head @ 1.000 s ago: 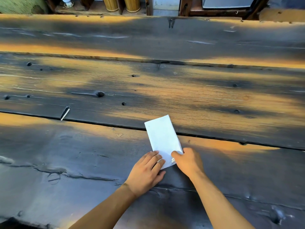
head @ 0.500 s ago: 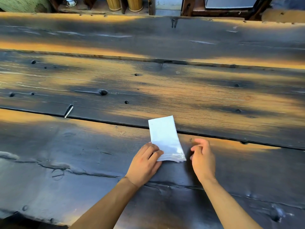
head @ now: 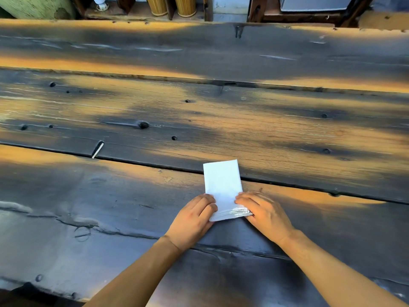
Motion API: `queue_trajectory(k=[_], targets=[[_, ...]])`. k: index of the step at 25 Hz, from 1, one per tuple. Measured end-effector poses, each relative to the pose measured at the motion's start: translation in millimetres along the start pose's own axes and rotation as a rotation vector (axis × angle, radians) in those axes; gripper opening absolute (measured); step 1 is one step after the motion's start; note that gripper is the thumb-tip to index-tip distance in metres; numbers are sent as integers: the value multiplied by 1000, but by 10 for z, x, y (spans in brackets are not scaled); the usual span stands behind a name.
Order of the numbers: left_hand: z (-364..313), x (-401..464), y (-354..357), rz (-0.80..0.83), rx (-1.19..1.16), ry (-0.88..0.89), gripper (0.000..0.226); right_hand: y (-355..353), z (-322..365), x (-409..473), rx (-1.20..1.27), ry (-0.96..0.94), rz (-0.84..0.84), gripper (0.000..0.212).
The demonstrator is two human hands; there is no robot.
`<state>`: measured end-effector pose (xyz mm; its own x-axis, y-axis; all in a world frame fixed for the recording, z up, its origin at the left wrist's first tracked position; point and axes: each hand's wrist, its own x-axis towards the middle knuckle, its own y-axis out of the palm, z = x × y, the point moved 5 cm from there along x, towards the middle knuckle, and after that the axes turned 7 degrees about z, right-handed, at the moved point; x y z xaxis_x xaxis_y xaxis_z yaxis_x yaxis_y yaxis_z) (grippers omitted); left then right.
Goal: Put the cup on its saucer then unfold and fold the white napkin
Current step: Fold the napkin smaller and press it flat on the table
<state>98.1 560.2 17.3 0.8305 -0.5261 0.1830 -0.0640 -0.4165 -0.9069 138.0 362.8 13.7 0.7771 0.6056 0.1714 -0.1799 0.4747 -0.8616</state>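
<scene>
A: Entry, white napkin (head: 222, 185). Where does it lie?

B: Flat on the table (head: 110, 218), folded into a narrow upright rectangle. Its far end crosses the dark seam (head: 155, 163) between the near plank and the middle plank. Its near end shows a stack of layered edges, slightly fanned.

A: Left hand (head: 192, 222)?

B: Palm down at the near left corner of the napkin. Fingers curled, tips pressing onto the napkin's left edge. Narrow, pinning the paper rather than enclosing it.

A: Right hand (head: 265, 214)?

B: Mirrors the left, at the near right corner. Fingers lie over the right edge and the layered end; the thumb side is tucked against the stack. Whether it pinches the layers or only presses them, cannot tell. The image is slightly blurred at this hand.

A: Forearms?

B: Both bare, entering from the bottom edge and converging on the napkin.

A: Surroundings?

B: Table is dark, weathered wood with orange-lit patches, knots and small holes. A crack (head: 66, 222) runs across the near plank, left of the hands. A small pale sliver (head: 97, 150) lies at the seam, well left of the napkin. Beyond the far edge, two woven cylindrical baskets (head: 170, 5) and dark wooden furniture legs.
</scene>
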Motion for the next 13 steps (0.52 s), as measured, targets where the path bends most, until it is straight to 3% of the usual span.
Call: queue_trajectory(k=[4,9,13], targets=[[107,33,23,66,-64,-76,18,-23,11,35,5,2,54,37],[294,96,20,68,-389,-476,17,-61,-156,177,129,271,197,21],[473,300,-2,38,-517,-716,13,-56,-297,411,126,457,236,34]])
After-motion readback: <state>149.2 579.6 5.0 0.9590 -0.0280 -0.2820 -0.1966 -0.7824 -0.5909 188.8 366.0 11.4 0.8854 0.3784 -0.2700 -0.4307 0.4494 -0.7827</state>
